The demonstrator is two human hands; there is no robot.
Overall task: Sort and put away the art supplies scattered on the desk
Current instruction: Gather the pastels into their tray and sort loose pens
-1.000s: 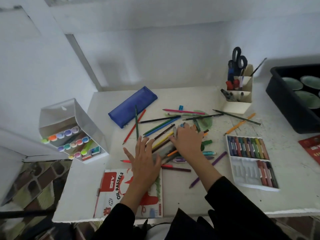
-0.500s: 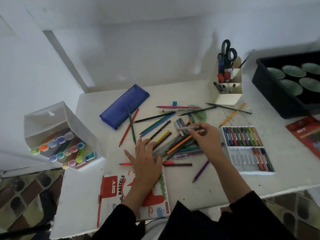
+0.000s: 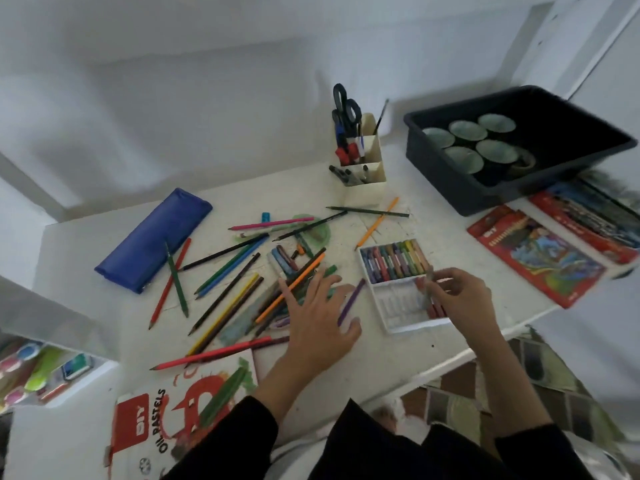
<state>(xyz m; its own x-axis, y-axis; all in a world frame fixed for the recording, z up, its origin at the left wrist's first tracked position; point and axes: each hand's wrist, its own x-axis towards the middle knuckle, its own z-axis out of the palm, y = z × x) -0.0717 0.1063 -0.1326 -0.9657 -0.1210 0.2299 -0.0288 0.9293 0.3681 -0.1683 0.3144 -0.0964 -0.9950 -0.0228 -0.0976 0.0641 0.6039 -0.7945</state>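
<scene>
While the left hand (image 3: pixel 318 320) is laid flat, fingers spread, on the scattered pencils (image 3: pixel 225 311), what seems a grey pastel (image 3: pixel 428 286) is pinched by the right hand (image 3: pixel 460 296) over the white pastel tray (image 3: pixel 398 322).

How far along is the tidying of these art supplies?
Early on. The far row of the pastel tray is full. The right hand pinches a pastel over its mostly empty near row. The left hand is spread over the scattered coloured pencils, all unsorted.
</scene>
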